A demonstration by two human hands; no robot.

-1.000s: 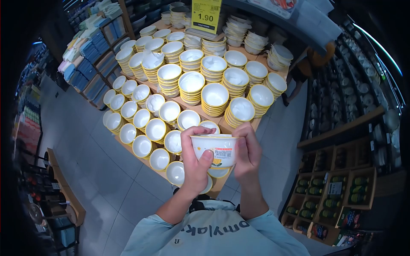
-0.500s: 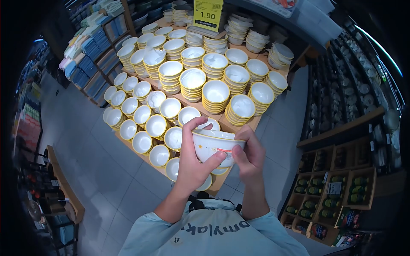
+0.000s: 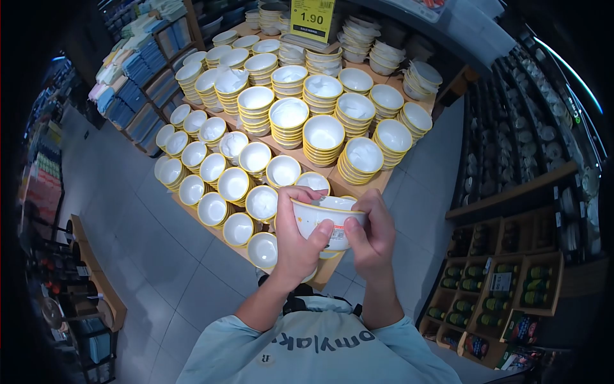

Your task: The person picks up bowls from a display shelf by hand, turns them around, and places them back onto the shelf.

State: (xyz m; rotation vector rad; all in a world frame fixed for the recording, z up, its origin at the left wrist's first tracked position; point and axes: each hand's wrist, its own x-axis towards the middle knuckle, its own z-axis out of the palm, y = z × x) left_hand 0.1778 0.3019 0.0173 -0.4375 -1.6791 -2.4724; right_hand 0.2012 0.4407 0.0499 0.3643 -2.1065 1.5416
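Between my two hands is a white bowl (image 3: 312,217) with a yellow rim, a small orange mark and a label on its side. My left hand (image 3: 299,240) grips its left side, fingers over the rim and thumb on the outer wall. On the right side, my right hand (image 3: 373,233) holds the bowl, its thumb beside the label. The bowl is held above the near corner of a wooden display table (image 3: 329,272). Stacks of similar bowls (image 3: 323,134) stand just beyond my hands.
A yellow price sign (image 3: 311,20) stands at the table's back. Folded towels (image 3: 137,67) fill shelves at the left. Wooden bins with green-lidded jars (image 3: 492,301) and shelves of dishware (image 3: 527,137) line the right. Pans (image 3: 77,307) hang at the lower left.
The bowl has turned a little in my hands and sits slightly further right. My left thumb has shifted along its wall. The person at the back right is out of view.
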